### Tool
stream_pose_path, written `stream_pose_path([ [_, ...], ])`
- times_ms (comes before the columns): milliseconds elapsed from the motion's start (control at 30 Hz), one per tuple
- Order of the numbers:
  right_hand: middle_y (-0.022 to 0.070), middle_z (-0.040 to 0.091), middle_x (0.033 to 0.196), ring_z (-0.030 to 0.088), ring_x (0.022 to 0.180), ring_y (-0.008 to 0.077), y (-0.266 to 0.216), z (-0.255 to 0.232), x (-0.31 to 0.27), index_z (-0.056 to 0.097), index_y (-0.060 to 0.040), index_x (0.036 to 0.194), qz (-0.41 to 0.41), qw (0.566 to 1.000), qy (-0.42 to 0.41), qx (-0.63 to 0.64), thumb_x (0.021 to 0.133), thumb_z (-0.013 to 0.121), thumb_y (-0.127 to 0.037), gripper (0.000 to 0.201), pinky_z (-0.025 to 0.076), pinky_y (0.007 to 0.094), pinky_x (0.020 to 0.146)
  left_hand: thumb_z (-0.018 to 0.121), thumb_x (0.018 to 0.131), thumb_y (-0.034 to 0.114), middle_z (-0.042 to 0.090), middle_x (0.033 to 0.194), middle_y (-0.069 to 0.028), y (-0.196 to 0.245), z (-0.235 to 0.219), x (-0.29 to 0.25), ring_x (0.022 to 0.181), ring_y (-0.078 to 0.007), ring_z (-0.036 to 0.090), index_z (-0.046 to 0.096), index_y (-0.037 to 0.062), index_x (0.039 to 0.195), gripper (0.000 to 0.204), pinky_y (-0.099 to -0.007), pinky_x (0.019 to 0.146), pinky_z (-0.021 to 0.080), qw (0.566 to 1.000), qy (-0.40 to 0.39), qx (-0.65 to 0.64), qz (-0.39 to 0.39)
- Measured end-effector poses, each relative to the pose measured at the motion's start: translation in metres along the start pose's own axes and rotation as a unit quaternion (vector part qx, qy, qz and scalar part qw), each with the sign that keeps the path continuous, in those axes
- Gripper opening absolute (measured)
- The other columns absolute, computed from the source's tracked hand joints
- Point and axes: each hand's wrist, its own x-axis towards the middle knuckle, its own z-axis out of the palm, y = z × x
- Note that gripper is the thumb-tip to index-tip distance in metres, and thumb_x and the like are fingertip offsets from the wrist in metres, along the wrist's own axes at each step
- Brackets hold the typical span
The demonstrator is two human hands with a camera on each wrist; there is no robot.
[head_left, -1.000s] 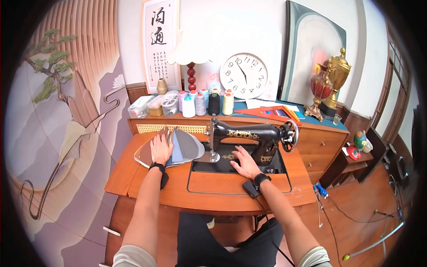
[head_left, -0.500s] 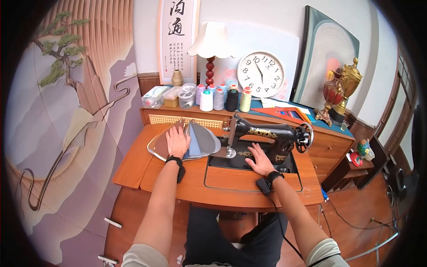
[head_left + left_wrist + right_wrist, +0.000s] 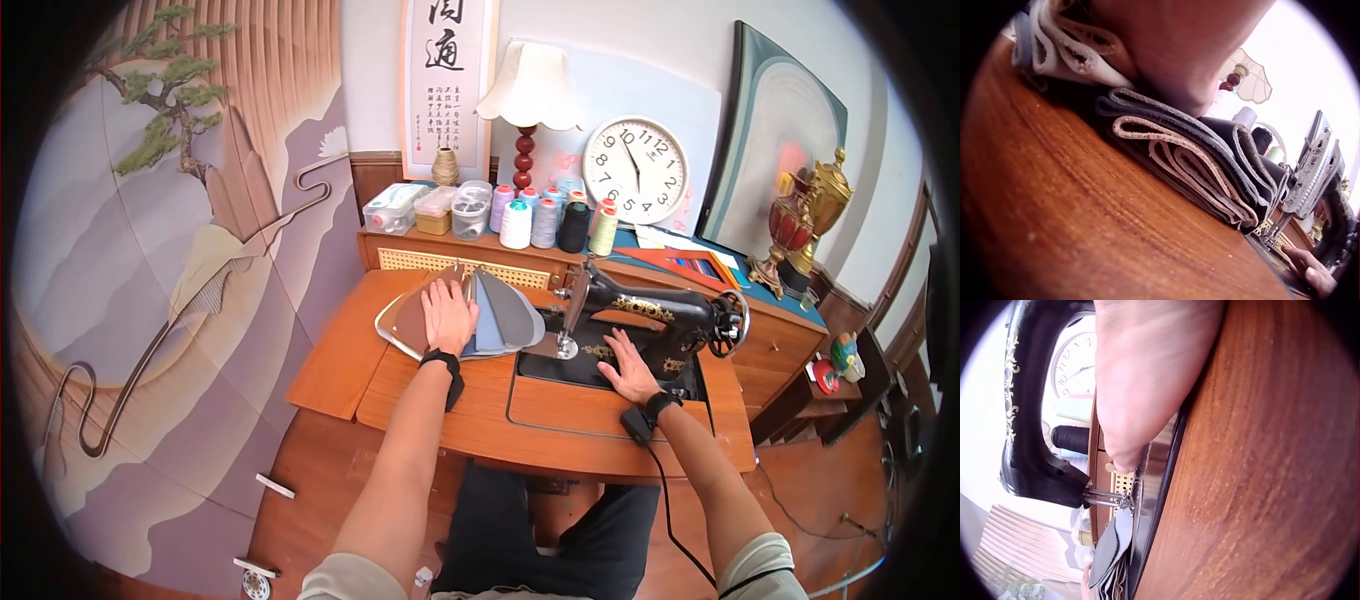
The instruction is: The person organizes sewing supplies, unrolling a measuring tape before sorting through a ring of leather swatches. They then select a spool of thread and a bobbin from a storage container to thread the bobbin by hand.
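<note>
A stack of folded fabric pieces (image 3: 510, 312), brown, blue and grey, lies on the wooden table left of the black sewing machine (image 3: 640, 305). My left hand (image 3: 449, 318) rests flat on the brown part, fingers extended. In the left wrist view the folded edges of the fabric (image 3: 1179, 150) show under the hand (image 3: 1179, 50). My right hand (image 3: 630, 370) lies on the machine's black bed, fingers spread, right of the needle area. The right wrist view shows that hand (image 3: 1147, 375) beside the needle bar, with the fabric (image 3: 1110, 550) beyond the presser foot.
Thread spools (image 3: 516, 224), clear plastic boxes (image 3: 395, 208), a lamp (image 3: 530, 90) and a round clock (image 3: 636, 170) stand at the back. An orange triangular ruler (image 3: 670, 262) and trophies (image 3: 826, 205) are farther right. A cable hangs from the right wrist.
The head view has turned, so the table and both hands appear farther right. Against the fabric and the machine bed, the hands show no clear movement.
</note>
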Motion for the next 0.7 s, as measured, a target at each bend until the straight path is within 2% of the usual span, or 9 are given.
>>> stream_pose_path([
  [333, 0.0222, 0.023, 0.150, 0.016, 0.141, 0.0373, 0.0029, 0.0011, 0.0000, 0.034, -0.0052, 0.140, -0.020, 0.999, 0.024, 0.015, 0.092, 0.050, -0.041, 0.062, 0.017, 0.0464, 0.115, 0.054, 0.085, 0.031, 0.042, 0.134, -0.0284, 0.0002, -0.0003, -0.0022, 0.130, -0.0382, 0.036, 0.045, -0.0049, 0.129, 0.058, -0.0500, 0.110, 0.022, 1.000, 0.001, -0.013, 0.004],
  [367, 0.0222, 0.023, 0.150, 0.016, 0.141, 0.0372, 0.0030, -0.0002, -0.0001, 0.033, -0.0052, 0.140, -0.016, 0.999, 0.022, 0.022, 0.092, 0.050, -0.041, 0.062, 0.017, 0.0463, 0.115, 0.053, 0.085, 0.032, 0.043, 0.134, -0.0274, -0.0008, 0.0017, -0.0022, 0.129, -0.0377, 0.037, 0.047, -0.0036, 0.127, 0.056, -0.0509, 0.109, 0.024, 1.000, 0.010, -0.002, 0.007],
  [700, 0.0224, 0.025, 0.149, 0.018, 0.141, 0.0366, 0.0053, 0.0002, -0.0020, 0.034, -0.0039, 0.139, -0.025, 0.997, 0.059, 0.044, 0.091, 0.053, -0.036, 0.061, 0.018, 0.0465, 0.115, 0.052, 0.086, 0.032, 0.044, 0.134, -0.0254, -0.0019, 0.0000, -0.0010, 0.129, -0.0362, 0.037, 0.047, -0.0024, 0.127, 0.054, -0.0491, 0.109, 0.024, 0.999, -0.004, 0.031, 0.016],
])
